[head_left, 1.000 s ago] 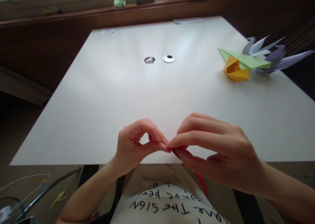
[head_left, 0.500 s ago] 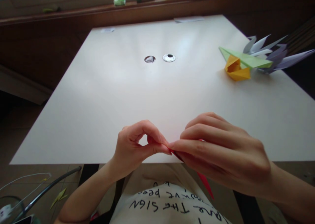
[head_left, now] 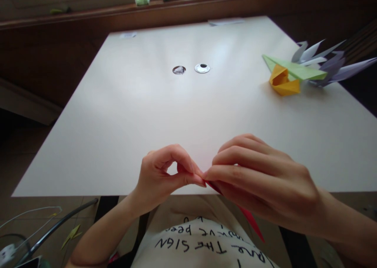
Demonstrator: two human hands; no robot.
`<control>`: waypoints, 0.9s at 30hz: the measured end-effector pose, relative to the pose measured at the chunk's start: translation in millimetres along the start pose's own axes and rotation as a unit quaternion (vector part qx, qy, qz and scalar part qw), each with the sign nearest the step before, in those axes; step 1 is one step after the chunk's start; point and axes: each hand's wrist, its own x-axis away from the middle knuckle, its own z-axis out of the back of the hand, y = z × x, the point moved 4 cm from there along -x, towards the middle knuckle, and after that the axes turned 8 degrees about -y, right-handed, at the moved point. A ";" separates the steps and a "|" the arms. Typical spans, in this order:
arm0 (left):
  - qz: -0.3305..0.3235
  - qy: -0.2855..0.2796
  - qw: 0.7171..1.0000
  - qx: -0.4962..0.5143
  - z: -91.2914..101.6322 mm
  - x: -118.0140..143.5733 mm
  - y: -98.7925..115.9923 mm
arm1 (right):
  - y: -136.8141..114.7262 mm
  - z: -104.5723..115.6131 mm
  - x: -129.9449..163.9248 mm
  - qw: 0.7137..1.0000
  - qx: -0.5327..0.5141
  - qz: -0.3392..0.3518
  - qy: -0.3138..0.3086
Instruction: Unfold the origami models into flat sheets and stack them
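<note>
Over the near edge of the white table, my left hand [head_left: 169, 169] pinches the tip of a piece of red folded paper [head_left: 252, 223] between thumb and forefinger. My right hand [head_left: 262, 177] is closed on the same paper, its fingertips touching those of the left. Most of the paper is hidden behind the right hand; a pointed red end sticks out below it, and a narrow strip shows by the fingertips. The exact shape of the fold cannot be made out.
Two round stickers, one like an eye [head_left: 202, 68] and one darker disc [head_left: 179, 70], lie mid-table [head_left: 97, 134]. At the right are a yellow folded paper piece [head_left: 284, 86], a light green one [head_left: 297, 68], and white [head_left: 312, 55] and purple [head_left: 335, 69] paper cranes. Cables [head_left: 59, 224] hang lower left.
My right hand has shifted slightly left and turned a little. The red pointed end below it has swung to the right and shows more. My left hand stays nearly in place.
</note>
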 end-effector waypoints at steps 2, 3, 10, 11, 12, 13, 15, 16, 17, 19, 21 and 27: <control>0.003 0.003 1.000 0.001 0.1 0.0 -0.2 | -0.2 0.2 0.9 1.000 0.006 0.003 0.000; 0.006 0.005 1.000 0.002 0.0 -0.1 -0.3 | -0.4 0.2 1.3 1.000 0.009 0.004 0.000; -0.017 -0.001 1.000 -0.004 -1.2 -0.6 1.3 | -0.1 -2.5 2.8 0.999 -0.004 0.025 0.020; -0.022 -0.003 1.000 -0.011 -1.0 -0.5 1.5 | 0.3 -3.1 2.8 0.999 -0.012 0.024 0.025; -0.027 -0.006 0.999 -0.020 -0.7 -0.4 1.6 | 0.9 -3.8 2.6 0.999 -0.023 0.020 0.027; -0.031 -0.010 0.999 -0.031 -0.4 -0.2 1.8 | 1.7 -4.5 2.3 0.999 -0.037 0.014 0.026; -0.041 -0.020 0.997 -0.054 0.3 -0.1 2.4 | 3.6 -5.9 1.7 0.997 -0.077 0.000 0.015; -0.049 -0.027 0.996 -0.064 0.5 -0.2 3.1 | 5.0 -6.5 1.4 0.995 -0.102 -0.011 0.008; -0.058 -0.036 0.995 -0.071 0.5 -0.4 3.8 | 6.6 -7.0 1.3 0.991 -0.128 -0.024 0.001; -0.072 -0.055 0.993 -0.075 -0.1 -1.0 4.9 | 10.2 -7.6 1.2 0.983 -0.174 -0.052 -0.007; -0.071 -0.071 0.993 -0.069 -1.2 -1.9 5.0 | 12.5 -7.6 1.2 0.977 -0.201 -0.069 -0.008; -0.033 -0.089 0.994 -0.053 -4.2 -2.7 3.6 | 13.1 -7.8 -0.4 0.976 -0.207 -0.069 -0.012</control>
